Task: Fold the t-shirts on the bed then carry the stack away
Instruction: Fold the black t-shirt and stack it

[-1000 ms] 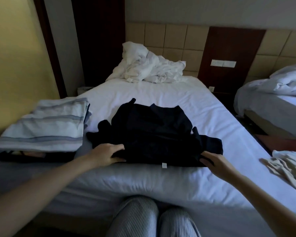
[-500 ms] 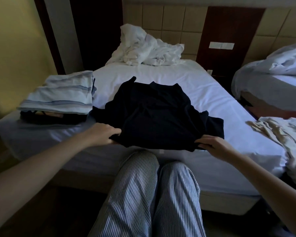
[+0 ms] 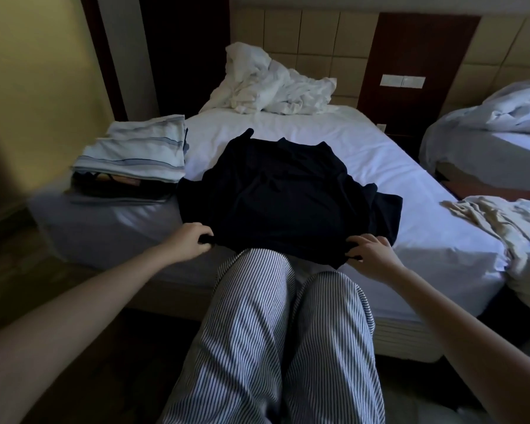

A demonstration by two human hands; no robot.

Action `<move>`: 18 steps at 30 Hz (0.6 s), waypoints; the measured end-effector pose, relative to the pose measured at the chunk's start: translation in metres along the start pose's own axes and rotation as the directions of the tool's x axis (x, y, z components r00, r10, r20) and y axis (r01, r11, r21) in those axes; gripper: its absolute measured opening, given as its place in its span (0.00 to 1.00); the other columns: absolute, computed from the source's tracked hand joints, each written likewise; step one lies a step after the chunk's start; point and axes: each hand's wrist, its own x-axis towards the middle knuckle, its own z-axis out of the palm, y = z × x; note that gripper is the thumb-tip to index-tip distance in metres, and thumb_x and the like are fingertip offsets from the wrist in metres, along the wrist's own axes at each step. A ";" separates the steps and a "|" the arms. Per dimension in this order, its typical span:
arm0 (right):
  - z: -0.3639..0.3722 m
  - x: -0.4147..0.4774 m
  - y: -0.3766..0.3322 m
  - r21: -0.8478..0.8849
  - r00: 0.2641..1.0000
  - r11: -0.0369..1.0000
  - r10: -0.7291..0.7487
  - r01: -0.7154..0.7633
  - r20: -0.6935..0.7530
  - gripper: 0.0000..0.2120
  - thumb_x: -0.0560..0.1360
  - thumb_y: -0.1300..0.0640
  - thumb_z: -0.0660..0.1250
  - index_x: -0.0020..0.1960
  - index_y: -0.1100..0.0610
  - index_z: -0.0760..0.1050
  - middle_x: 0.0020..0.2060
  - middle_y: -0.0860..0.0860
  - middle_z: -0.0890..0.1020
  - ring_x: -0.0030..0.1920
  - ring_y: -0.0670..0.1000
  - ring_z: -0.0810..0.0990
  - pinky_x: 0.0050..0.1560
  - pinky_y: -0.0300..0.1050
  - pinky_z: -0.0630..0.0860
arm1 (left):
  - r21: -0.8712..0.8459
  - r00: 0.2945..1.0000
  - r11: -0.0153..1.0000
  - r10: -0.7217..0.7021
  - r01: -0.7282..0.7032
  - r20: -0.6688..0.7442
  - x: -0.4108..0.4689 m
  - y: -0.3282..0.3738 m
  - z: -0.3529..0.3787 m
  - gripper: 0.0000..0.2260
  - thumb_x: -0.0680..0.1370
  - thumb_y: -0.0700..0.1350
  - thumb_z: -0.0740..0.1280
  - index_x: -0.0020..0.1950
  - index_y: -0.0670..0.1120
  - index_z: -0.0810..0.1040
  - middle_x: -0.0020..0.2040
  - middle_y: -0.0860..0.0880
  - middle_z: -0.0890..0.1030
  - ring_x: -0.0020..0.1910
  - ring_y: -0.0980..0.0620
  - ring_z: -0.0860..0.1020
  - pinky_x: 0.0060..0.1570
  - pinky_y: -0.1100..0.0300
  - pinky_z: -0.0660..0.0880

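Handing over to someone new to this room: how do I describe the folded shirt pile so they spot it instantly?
Find the white-sheeted bed straight ahead and go to its near left corner, by the yellow wall. The folded stack sits there, left of the spread dark t-shirt. It is the only squared pile, topped by a pale shirt with blue stripes.

T-shirt (image 3: pixel 285 200) at bed foot: black, plain. Bed sheet (image 3: pixel 343 142): white. Top folded shirt on stack (image 3: pixel 135 154): pale, blue horizontal stripes. Trousers (image 3: pixel 273 347): white, dark pinstripes. Garment at right (image 3: pixel 502 221): cream. Crumpled duvet (image 3: pixel 273 84): white. Wall (image 3: pixel 37 62): yellow.
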 end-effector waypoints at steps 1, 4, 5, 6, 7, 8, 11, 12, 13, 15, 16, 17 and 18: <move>-0.003 0.002 -0.006 -0.013 1.000 1.000 -0.002 0.002 0.031 0.15 0.77 0.49 0.61 0.62 0.46 0.76 0.71 0.44 0.64 0.72 0.48 0.58 0.67 0.46 0.52 | -0.042 0.999 0.999 -0.014 0.016 0.033 -0.002 0.000 -0.002 0.15 0.76 0.45 0.68 0.62 0.44 0.76 0.52 0.51 0.72 0.56 0.51 0.74 0.50 0.61 0.67; -0.013 0.012 -0.030 0.075 0.996 0.997 -0.030 0.024 0.081 0.20 0.75 0.52 0.61 0.67 0.44 0.70 0.73 0.44 0.61 0.73 0.49 0.54 0.69 0.48 0.49 | -0.244 0.997 0.968 -0.057 0.067 0.049 0.001 -0.004 -0.004 0.12 0.76 0.44 0.69 0.58 0.42 0.78 0.53 0.50 0.77 0.55 0.54 0.74 0.49 0.69 0.67; -0.016 0.017 -0.041 0.129 0.997 0.991 -0.040 0.031 0.072 0.21 0.75 0.53 0.62 0.68 0.45 0.68 0.73 0.44 0.61 0.73 0.48 0.54 0.69 0.48 0.49 | -0.312 0.996 0.946 -0.090 0.083 -0.008 0.003 -0.004 -0.005 0.10 0.76 0.42 0.69 0.56 0.40 0.79 0.51 0.49 0.78 0.55 0.52 0.75 0.46 0.71 0.68; -0.020 0.023 -0.053 0.178 0.997 0.983 -0.054 0.043 0.053 0.22 0.75 0.53 0.62 0.68 0.45 0.67 0.73 0.44 0.61 0.73 0.48 0.54 0.69 0.49 0.49 | -0.383 0.985 0.916 -0.160 0.122 -0.068 0.007 -0.005 -0.006 0.09 0.76 0.41 0.69 0.55 0.40 0.79 0.50 0.47 0.79 0.55 0.50 0.76 0.46 0.69 0.69; -0.023 0.029 -0.067 0.220 0.997 0.974 -0.070 0.060 0.036 0.22 0.75 0.53 0.62 0.69 0.46 0.67 0.73 0.44 0.62 0.73 0.48 0.55 0.69 0.49 0.49 | -0.419 0.962 0.894 -0.235 0.158 -0.140 0.011 -0.008 -0.007 0.09 0.76 0.40 0.68 0.54 0.40 0.79 0.50 0.46 0.79 0.55 0.48 0.77 0.48 0.66 0.71; -0.027 0.036 -0.082 0.256 0.996 0.963 -0.092 0.083 0.023 0.22 0.75 0.53 0.62 0.69 0.46 0.67 0.73 0.45 0.62 0.73 0.48 0.55 0.70 0.50 0.49 | -0.431 0.927 0.880 -0.313 0.201 -0.208 0.018 -0.012 -0.008 0.09 0.75 0.41 0.69 0.55 0.40 0.79 0.52 0.44 0.79 0.56 0.46 0.76 0.51 0.61 0.71; -0.038 0.054 -0.134 0.357 0.983 0.918 -0.182 0.172 -0.007 0.21 0.77 0.53 0.60 0.70 0.48 0.67 0.73 0.46 0.63 0.73 0.49 0.57 0.70 0.51 0.50 | -0.464 0.801 0.809 -0.524 0.361 -0.288 0.032 -0.017 -0.014 0.16 0.75 0.44 0.68 0.61 0.39 0.73 0.56 0.43 0.76 0.57 0.43 0.75 0.51 0.54 0.71; -0.040 0.059 -0.152 0.385 0.977 0.900 -0.214 0.205 -0.019 0.21 0.77 0.53 0.60 0.70 0.48 0.67 0.72 0.46 0.64 0.73 0.49 0.57 0.70 0.51 0.49 | -0.568 0.761 0.722 -0.603 0.395 -0.238 0.038 -0.019 -0.015 0.19 0.76 0.44 0.68 0.64 0.39 0.70 0.58 0.43 0.75 0.57 0.43 0.74 0.51 0.54 0.71; -0.040 0.064 -0.170 0.403 0.969 0.884 -0.245 0.236 -0.030 0.21 0.77 0.53 0.60 0.70 0.49 0.66 0.72 0.46 0.64 0.73 0.48 0.57 0.70 0.50 0.49 | -0.685 0.723 0.604 -0.672 0.409 -0.161 0.043 -0.019 -0.017 0.22 0.76 0.44 0.68 0.66 0.38 0.67 0.60 0.43 0.73 0.59 0.43 0.74 0.52 0.54 0.71; -0.036 0.071 -0.202 0.407 0.953 0.867 -0.300 0.287 -0.034 0.23 0.77 0.51 0.61 0.72 0.49 0.63 0.73 0.47 0.62 0.74 0.49 0.54 0.71 0.49 0.48 | -0.853 0.661 0.343 -0.750 0.393 0.003 0.056 -0.026 -0.018 0.27 0.75 0.45 0.69 0.69 0.37 0.65 0.64 0.40 0.73 0.60 0.41 0.74 0.54 0.53 0.74; -0.032 0.074 -0.215 0.394 0.948 0.868 -0.318 0.304 -0.030 0.25 0.77 0.50 0.61 0.73 0.49 0.61 0.74 0.47 0.60 0.75 0.49 0.52 0.72 0.49 0.47 | -0.884 0.643 0.255 -0.763 0.392 0.065 0.062 -0.030 -0.017 0.28 0.73 0.46 0.71 0.69 0.38 0.66 0.64 0.40 0.73 0.59 0.40 0.75 0.55 0.51 0.75; -0.026 0.077 -0.227 0.368 0.944 0.875 -0.328 0.313 -0.025 0.28 0.77 0.50 0.61 0.75 0.49 0.58 0.75 0.48 0.58 0.75 0.50 0.50 0.72 0.50 0.45 | -0.901 0.625 0.199 -0.775 0.387 0.098 0.068 -0.034 -0.015 0.28 0.72 0.46 0.72 0.69 0.39 0.67 0.63 0.40 0.74 0.58 0.39 0.76 0.55 0.49 0.76; -0.019 0.080 -0.235 0.328 0.945 0.891 -0.327 0.315 -0.020 0.31 0.76 0.49 0.62 0.76 0.49 0.54 0.76 0.48 0.55 0.76 0.51 0.47 0.73 0.50 0.43 | -0.920 0.619 0.160 -0.778 0.359 0.107 0.073 -0.036 -0.014 0.27 0.72 0.45 0.72 0.68 0.39 0.69 0.62 0.40 0.75 0.57 0.39 0.76 0.56 0.47 0.76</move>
